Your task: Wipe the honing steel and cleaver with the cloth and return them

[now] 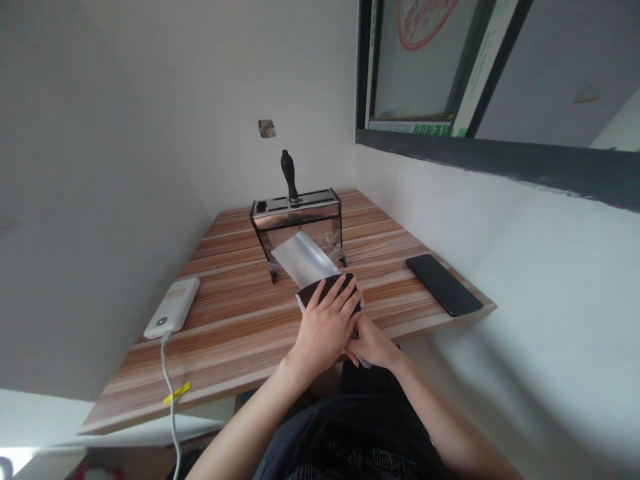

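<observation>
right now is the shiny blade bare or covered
Partly covered: the far part of the blade shows bare metal; the dark cloth and left hand hide the near part.

Left fingers [332,293] extended, right fingers [353,359] curled.

Looks like a small part-finished room, home or office unclear: square cutout [267,129] in bare white wall [175,80], printed film [487,60] on window frame [500,152], ragged paint edge [565,192], wood-grain desktop [225,303].

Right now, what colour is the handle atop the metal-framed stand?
The handle is black, clearest in the head view.
</observation>
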`<state>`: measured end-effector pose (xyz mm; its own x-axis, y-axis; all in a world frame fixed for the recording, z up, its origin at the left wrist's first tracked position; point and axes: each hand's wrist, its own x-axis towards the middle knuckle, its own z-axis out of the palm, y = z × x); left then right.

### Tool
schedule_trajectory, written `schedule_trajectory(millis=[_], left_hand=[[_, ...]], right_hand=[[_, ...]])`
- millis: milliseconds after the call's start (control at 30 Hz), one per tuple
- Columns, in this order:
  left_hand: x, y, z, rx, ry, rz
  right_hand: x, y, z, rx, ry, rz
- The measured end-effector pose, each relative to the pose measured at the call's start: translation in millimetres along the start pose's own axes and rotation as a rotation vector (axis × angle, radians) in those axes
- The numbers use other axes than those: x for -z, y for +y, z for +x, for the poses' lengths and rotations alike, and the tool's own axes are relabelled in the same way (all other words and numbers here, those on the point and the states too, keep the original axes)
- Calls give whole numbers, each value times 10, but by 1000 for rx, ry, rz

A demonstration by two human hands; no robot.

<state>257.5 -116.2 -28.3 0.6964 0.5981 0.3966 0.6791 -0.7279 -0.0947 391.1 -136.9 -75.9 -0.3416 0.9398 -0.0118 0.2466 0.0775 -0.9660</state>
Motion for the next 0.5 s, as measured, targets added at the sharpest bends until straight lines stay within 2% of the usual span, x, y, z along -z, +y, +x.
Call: schedule_trajectory(millis=[267,500], left_hand=[[41,-92,12,-109,-48,-69],[89,-126,13,-117,-73,-36]], right_hand=[[-16,6,-3,-19,12,49],[-22,-54,4,7,-11,40]])
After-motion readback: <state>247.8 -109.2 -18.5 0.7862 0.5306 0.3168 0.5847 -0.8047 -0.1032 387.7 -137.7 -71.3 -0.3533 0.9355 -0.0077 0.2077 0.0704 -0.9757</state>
